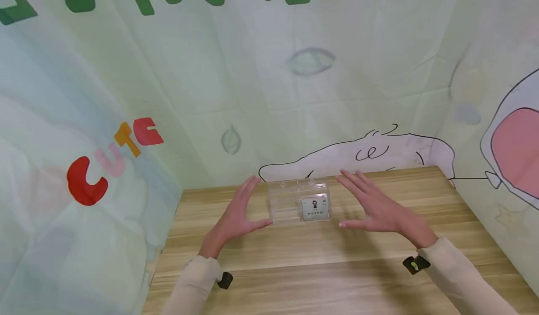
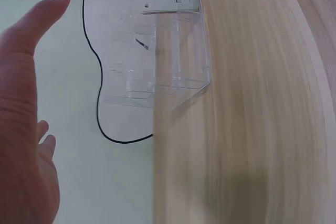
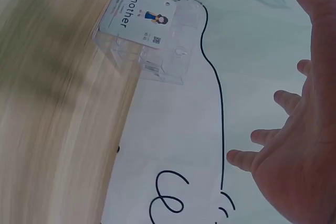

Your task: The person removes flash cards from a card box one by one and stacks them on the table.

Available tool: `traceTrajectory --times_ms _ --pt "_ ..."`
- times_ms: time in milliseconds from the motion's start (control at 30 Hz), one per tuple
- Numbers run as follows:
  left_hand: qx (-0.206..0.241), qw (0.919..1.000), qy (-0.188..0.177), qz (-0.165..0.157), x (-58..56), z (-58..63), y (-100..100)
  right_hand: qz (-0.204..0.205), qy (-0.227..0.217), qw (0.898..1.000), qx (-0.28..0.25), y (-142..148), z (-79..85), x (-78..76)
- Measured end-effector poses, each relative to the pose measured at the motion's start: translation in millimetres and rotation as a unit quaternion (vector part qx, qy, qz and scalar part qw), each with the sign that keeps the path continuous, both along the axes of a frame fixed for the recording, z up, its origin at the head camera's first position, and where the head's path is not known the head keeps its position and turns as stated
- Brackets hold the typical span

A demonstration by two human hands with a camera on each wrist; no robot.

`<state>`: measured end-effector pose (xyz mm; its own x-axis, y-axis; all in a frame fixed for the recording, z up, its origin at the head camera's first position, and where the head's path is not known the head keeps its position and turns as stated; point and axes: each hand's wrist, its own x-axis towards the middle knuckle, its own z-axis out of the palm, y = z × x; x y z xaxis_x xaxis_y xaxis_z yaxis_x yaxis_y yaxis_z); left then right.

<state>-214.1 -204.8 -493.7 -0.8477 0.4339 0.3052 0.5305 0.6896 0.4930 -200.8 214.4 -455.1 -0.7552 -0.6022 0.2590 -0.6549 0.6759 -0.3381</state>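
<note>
A clear plastic card holder point(image 1: 284, 208) stands on the wooden table near its back edge. Its right compartment holds a white card point(image 1: 315, 209) printed "mother" with a small figure; no card shows in the left compartment. My left hand point(image 1: 236, 216) is held just left of the holder, fingers straight and thumb pointing toward its lower corner. On the other side, my right hand point(image 1: 375, 207) is spread with a gap between it and the holder. Nothing is in either hand. The right wrist view shows the same card point(image 3: 138, 17) from the side, tilted back in the holder.
The wooden table point(image 1: 269, 273) runs up to a printed fabric backdrop point(image 1: 252, 71) behind and at both sides. Coloured letters point(image 1: 87, 180) and a balloon drawing point(image 1: 520, 151) are printed on it. Black wrist devices sit at both cream sleeves point(image 1: 455, 268).
</note>
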Motion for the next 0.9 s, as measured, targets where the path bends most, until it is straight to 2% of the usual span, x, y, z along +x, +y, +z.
traceTrajectory --times_ms 167,367,533,700,900 --pt "0.061 0.9976 -0.027 0.019 -10.6 -23.2 6 -0.004 -0.036 0.998 -0.047 -5 -11.9 -6.4" --pt "0.124 0.9893 -0.066 0.041 -21.5 -54.2 15 -0.011 -0.047 0.989 -0.136 -9 -36.5 -13.6" --pt "0.171 0.9774 -0.106 0.064 -27.3 -76.6 22 -0.035 -0.093 0.974 -0.202 -11 -59.7 -15.2" --pt "0.210 0.9649 -0.141 0.070 -31.0 -91.8 29 -0.059 -0.138 0.955 -0.257 -14 -80.7 -17.9" --pt "0.242 0.9544 -0.155 0.079 -31.9 -106.7 38 -0.087 -0.196 0.928 -0.304 -21 -93.7 -20.7"
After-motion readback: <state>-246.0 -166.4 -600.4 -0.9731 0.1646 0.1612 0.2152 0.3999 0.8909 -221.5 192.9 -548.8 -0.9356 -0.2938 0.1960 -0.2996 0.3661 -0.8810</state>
